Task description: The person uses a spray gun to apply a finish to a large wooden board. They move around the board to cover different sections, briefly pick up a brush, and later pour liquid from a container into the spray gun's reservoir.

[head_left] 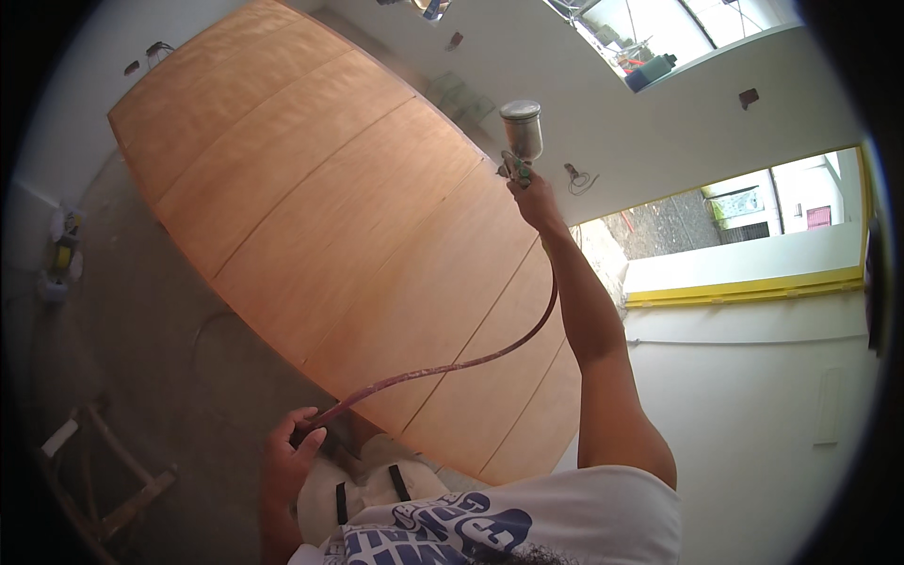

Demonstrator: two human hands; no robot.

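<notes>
My right hand [530,193] is raised at the upper middle, closed on the handle of a spray gun [518,169] with an upright metal cup [523,132] on top. A dusty red hose [424,373] hangs from the gun and curves down to my left hand [295,443] at the lower left, whose fingers are wrapped round it. A large light-brown wooden panel [282,188] with several straight seams spreads beneath the gun and hose; faint haze shows near the gun.
A grey floor [132,358] lies left, with a stand [122,490] at lower left and a white-and-yellow object [61,254]. White walls [716,395] stand right and behind, with a yellow-edged opening [744,298], a high window [706,28] with a bottle [650,71], and loose wires [579,179].
</notes>
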